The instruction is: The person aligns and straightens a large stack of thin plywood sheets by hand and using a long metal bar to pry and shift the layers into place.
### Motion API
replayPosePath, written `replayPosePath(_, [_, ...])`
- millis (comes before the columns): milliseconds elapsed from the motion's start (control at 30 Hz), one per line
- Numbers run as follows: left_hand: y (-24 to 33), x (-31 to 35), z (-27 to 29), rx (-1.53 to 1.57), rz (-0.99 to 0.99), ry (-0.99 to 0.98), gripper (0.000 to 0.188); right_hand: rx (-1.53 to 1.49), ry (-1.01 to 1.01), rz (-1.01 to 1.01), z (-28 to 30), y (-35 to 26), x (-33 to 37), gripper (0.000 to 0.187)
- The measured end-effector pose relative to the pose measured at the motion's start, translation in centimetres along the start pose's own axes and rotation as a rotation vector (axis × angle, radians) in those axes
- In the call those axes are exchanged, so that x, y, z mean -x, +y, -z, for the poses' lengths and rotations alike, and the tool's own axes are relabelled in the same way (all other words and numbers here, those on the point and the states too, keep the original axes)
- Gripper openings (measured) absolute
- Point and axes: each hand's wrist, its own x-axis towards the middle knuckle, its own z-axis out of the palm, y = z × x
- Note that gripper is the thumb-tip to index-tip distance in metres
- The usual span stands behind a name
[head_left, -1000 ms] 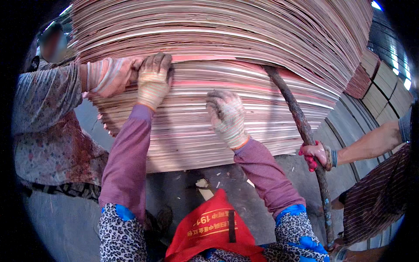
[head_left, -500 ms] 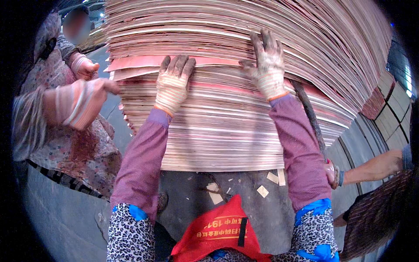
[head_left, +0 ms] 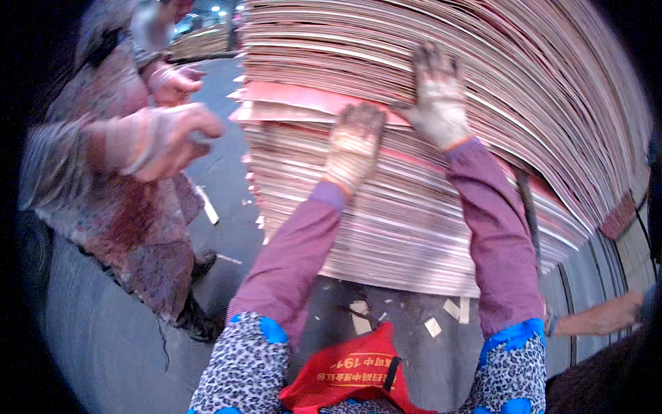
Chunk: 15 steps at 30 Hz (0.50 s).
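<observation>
A tall stack of thin wood veneer sheets (head_left: 407, 228), pinkish at the edges, stands before me. Part way up, a pink sheet (head_left: 289, 96) sticks out of its side. My left hand (head_left: 355, 148), in a soiled white knit glove, rests at that sheet's edge with its fingers side by side and extended; its thumb is hidden. Higher and to the right, my right hand (head_left: 440, 96) lies against the sheet edges, gloved too, fingers stretched upward and thumb out to the side. Beside my right forearm a dark bar (head_left: 527, 207) leans against the stack.
At the left, a co-worker in a stained patterned smock (head_left: 131, 214) holds gloved hands near the stack's corner. Another person's bare forearm (head_left: 596, 316) reaches in from the right. Pale wood scraps (head_left: 432, 326) lie on the dark floor below a red apron (head_left: 345, 372).
The view has shifted, so the stack appears farther right. My left hand has slid right along the pink sheet, closer to my right hand. The co-worker's hands on the left have moved.
</observation>
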Motion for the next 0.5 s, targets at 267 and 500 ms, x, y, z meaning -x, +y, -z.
replayPosePath(267, [-1.0, -4.1, 4.7, -0.104, 0.079, -0.336, 0.051, 0.111, -0.072, -0.027, 1.7, 0.4, 0.1, 0.103])
replayPosePath(500, [-7.2, -1.6, 6.7, -0.111, -0.025, -0.208, 0.055, 0.196, -0.097, -0.009, 1.5, -0.6, -0.6, 0.105])
